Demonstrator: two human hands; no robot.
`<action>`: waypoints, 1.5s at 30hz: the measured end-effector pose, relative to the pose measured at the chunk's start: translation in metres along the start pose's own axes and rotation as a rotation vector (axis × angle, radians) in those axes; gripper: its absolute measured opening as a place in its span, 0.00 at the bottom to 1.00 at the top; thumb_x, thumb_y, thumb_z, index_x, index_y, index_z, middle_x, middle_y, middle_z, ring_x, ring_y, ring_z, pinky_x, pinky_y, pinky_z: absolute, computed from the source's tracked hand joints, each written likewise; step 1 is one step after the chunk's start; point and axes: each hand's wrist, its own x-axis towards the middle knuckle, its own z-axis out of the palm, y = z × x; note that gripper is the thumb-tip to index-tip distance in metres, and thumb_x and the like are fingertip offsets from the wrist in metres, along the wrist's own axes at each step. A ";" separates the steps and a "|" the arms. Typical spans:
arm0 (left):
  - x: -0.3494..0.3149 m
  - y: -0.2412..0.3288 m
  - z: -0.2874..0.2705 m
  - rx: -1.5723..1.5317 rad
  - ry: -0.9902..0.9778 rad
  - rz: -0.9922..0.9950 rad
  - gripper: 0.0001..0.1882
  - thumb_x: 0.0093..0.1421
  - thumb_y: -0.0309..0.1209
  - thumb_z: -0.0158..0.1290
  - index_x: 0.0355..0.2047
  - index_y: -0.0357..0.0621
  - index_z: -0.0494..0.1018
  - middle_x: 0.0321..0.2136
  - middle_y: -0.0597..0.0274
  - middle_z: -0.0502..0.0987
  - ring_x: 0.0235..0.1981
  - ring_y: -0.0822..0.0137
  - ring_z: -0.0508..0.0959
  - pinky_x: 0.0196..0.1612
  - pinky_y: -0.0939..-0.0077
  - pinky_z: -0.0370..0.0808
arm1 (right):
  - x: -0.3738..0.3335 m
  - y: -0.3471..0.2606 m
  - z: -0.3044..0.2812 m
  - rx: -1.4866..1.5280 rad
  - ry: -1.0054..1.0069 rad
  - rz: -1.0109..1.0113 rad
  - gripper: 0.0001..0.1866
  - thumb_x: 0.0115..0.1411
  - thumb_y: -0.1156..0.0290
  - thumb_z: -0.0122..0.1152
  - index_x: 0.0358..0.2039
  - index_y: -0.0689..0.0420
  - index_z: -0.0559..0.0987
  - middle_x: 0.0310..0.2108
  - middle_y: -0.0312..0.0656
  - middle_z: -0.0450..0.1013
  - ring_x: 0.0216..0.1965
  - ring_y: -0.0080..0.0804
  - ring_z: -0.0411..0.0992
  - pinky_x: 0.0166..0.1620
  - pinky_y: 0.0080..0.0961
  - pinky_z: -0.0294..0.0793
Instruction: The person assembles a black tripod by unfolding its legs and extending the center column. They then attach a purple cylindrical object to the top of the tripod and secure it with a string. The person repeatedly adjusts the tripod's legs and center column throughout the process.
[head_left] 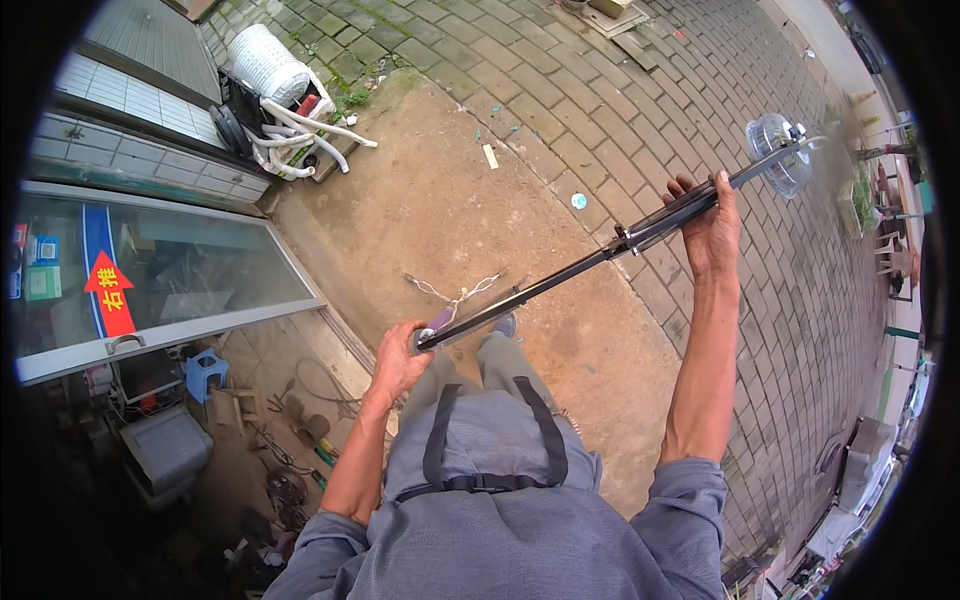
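A long, thin black metal pole (540, 288) with a clamp-like joint near its middle slants across in front of me, rising to the right. My left hand (398, 358) is closed round its lower end. A purple piece with pale, forked wires (460, 297) sticks out beside that hand; their loose ends spread over the ground behind. Higher up, my right hand (712, 225) grips a thicker section, thumb and fingers on opposite sides. At the pole's far end shows a clear, round, ribbed plastic part (780, 156); whether it is fixed to the pole, I cannot tell.
A sliding glass door (160, 265) with a red arrow sticker stands at left. Below it are a blue stool (206, 374), a grey box (168, 446) and clutter. White pipes (300, 135) and a white ribbed drum (268, 64) lie at the far left. Brick paving (590, 110) borders bare concrete.
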 end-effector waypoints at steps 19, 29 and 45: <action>0.012 -0.005 0.001 -0.132 0.075 -0.201 0.17 0.59 0.26 0.60 0.49 0.36 0.78 0.42 0.46 0.82 0.42 0.51 0.81 0.47 0.60 0.76 | -0.013 0.001 0.002 -0.023 -0.029 -0.014 0.19 0.72 0.57 0.57 0.51 0.61 0.68 0.41 0.56 0.76 0.43 0.51 0.80 0.49 0.45 0.83; 0.019 -0.035 0.008 -0.147 0.087 -0.143 0.20 0.52 0.25 0.62 0.47 0.37 0.79 0.42 0.48 0.82 0.45 0.54 0.82 0.51 0.64 0.76 | -0.021 0.008 0.009 -0.017 0.006 -0.032 0.19 0.71 0.60 0.58 0.46 0.63 0.65 0.41 0.58 0.77 0.43 0.49 0.81 0.45 0.43 0.86; 0.014 0.001 0.010 0.005 0.044 -0.016 0.20 0.51 0.26 0.63 0.46 0.38 0.79 0.44 0.47 0.82 0.48 0.51 0.81 0.54 0.62 0.75 | -0.012 0.007 -0.030 0.016 0.038 -0.028 0.16 0.71 0.58 0.59 0.42 0.59 0.70 0.42 0.57 0.78 0.44 0.48 0.81 0.47 0.44 0.85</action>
